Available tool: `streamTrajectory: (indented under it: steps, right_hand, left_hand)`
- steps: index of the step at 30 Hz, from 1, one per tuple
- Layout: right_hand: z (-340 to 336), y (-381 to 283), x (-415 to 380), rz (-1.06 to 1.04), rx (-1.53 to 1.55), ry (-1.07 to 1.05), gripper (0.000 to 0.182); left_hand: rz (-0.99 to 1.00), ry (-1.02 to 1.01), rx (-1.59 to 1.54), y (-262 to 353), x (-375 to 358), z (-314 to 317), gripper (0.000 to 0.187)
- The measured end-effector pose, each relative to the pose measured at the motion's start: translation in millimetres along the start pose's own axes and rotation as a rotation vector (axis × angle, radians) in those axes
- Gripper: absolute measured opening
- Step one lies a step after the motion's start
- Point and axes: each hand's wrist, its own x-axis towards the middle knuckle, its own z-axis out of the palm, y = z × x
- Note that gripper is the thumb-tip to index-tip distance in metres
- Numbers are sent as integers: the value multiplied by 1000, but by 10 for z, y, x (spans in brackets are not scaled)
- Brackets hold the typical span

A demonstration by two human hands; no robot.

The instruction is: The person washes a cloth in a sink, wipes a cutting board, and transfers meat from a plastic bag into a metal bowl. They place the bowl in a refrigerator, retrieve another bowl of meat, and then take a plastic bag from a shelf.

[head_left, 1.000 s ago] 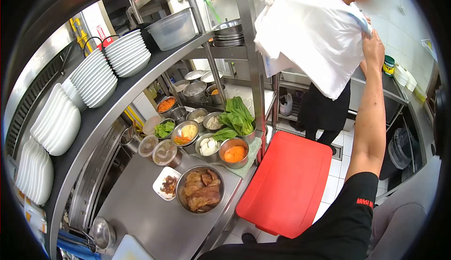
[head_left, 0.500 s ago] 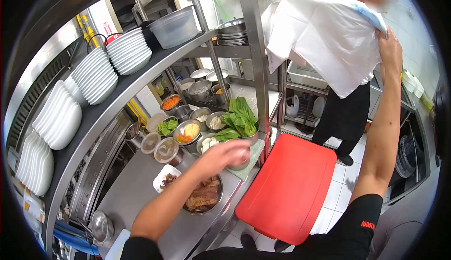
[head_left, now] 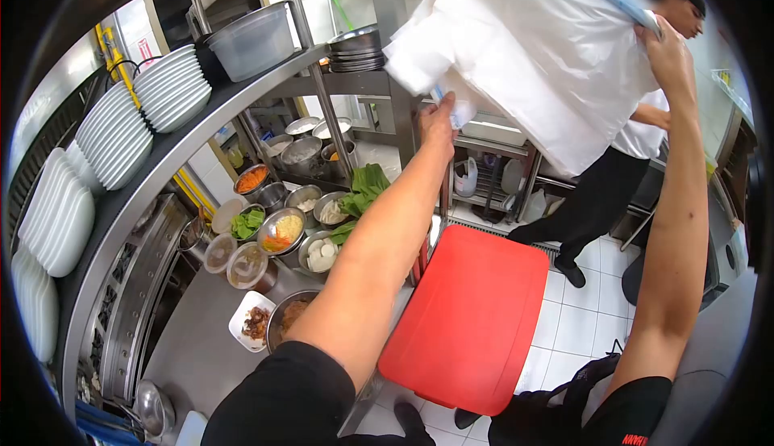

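From the head camera, a steel shelf post (head_left: 395, 51) is standing just left of the white plastic bag (head_left: 540, 51), and everything else is placing itself around that post. To the post's left, stacks of white plates (head_left: 121, 131) and a clear tub (head_left: 254, 39) are sitting along the upper shelf; below them, small metal bowls of cut vegetables (head_left: 278, 232) and leafy greens (head_left: 363, 188) are crowding the steel counter (head_left: 193, 349), with a bowl of braised meat (head_left: 290, 317) partly hiding behind the left forearm. To the post's lower right, a red board (head_left: 476, 317) is lying over the counter's edge, above white floor tiles (head_left: 580, 317). Beyond the post, a second person (head_left: 613, 180) in a white top and dark trousers is standing half behind the bag, which is blocking most of that person's body. The room is showing as a narrow kitchen with steel racks. The bag is hanging high, to the right of the post, spread wide with its long axis running roughly left to right and its loose body sagging downward. The left hand (head_left: 439, 127) is pinching the bag's lower left corner with fingers closed on it, right beside the post; the right hand (head_left: 665, 51) is gripping the upper right edge, fingers clamped on the plastic.
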Motion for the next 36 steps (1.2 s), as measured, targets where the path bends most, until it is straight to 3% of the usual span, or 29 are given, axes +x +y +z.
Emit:
streamTrajectory:
  steps: [2, 3, 6, 9, 13, 16, 19, 24, 29, 32, 33, 34, 35, 36]
  right_hand:
    - [27, 30, 20, -11, -16, 3, 40]
    - [25, 17, -2, -13, -24, 15, 41]
    - [156, 55, -12, -23, -21, 94, 43]
    - [229, 46, -28, 6, -27, 24, 46]
    - [306, -7, -132, 21, 2, 9, 45]
    - [305, -4, -123, 45, 26, 26, 45]
    - [322, 13, -141, 56, 42, 12, 45]
    - [329, -51, -312, 63, 33, 6, 44]
    - [503, -199, -876, 78, 173, -34, 38]
    - [801, -255, -1286, 154, 338, -62, 37]
    - [896, -288, -1410, 174, 363, -62, 36]
    - [1044, -253, -1509, 185, 358, -83, 37]
    - [1202, -201, -1588, 195, 359, -106, 38]
    - [1379, -109, -1637, 180, 357, -54, 41]
  left_hand:
    - [174, -4, 87, 44, -61, -59, 34]
    - [233, -9, 256, 73, -57, -138, 32]
    - [459, -17, 744, 285, -98, -494, 34]
    - [442, 2, 1103, 589, -170, -735, 39]
    - [440, -21, 1233, 902, -254, -931, 40]
    - [606, 68, 1236, 960, -164, -1033, 37]
    - [330, 22, 1018, 1090, -320, -1015, 33]
    - [13, -263, 746, 1122, -471, -1140, 31]
    - [23, -241, 677, 937, -810, -1266, 24]
    - [123, -262, 1070, 654, -1235, -1462, 15]
    - [91, -317, 1143, 565, -1522, -1536, 14]
    - [190, -437, 1342, 423, -1721, -1642, 11]
    - [-16, -528, 1272, 589, -2169, -1627, 14]
    - [277, -607, 1516, 402, -2369, -1788, 18]
